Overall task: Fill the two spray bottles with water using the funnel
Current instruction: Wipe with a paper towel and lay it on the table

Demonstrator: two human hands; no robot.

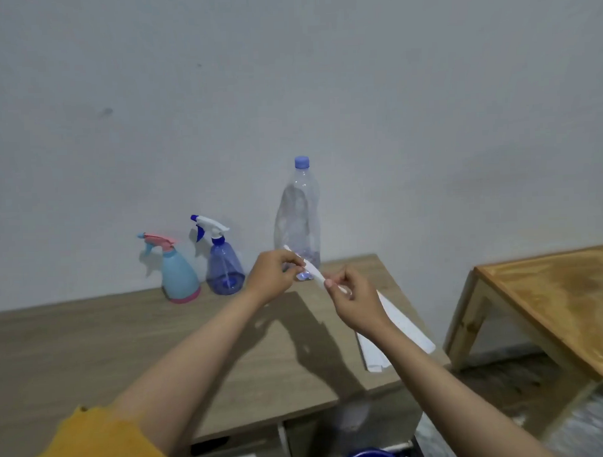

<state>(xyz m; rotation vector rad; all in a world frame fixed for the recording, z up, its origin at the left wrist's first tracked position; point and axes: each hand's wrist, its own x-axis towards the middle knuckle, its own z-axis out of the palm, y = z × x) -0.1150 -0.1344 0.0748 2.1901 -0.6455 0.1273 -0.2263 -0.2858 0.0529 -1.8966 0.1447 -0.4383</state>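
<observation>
- Nearest the lens, low at the left edge: a yellow sleeve (95,444) pushed up the left forearm; beside it at the bottom edge, the rim of a dark blue round object (369,456), mostly cut off.
- Both bare forearms reaching forward over a pale wooden table (126,337).
- Left hand (272,275) raised above the table, fingers curled, thumb and fingertips pinching the far end of a thin white folded piece (312,270) — possibly the funnel, still flat; cannot tell for sure.
- Right hand (354,303) just beside the left, fingers curled, pinching the near end of the same white piece between thumb and forefinger.
- White piece held slanted between the two hands, clear of the table, in front of the foot of the water bottle.
- Clear plastic water bottle (298,214) with a blue cap, upright at the back of the table near the wall; water level hard to judge.
- Translucent blue spray bottle (224,265) with white trigger head, upright, left of the water bottle.
- Light blue spray bottle (178,273) with pink trigger and pink base, upright, just left of the blue one — the two close together, both capped by their spray heads.
- Flat white sheet (396,338) lying on the table's right side, partly under the right wrist.
- Separate orange-brown wooden table (552,298) off to the right, apart from the first.
- Plain grey-white wall (288,75) behind everything.
</observation>
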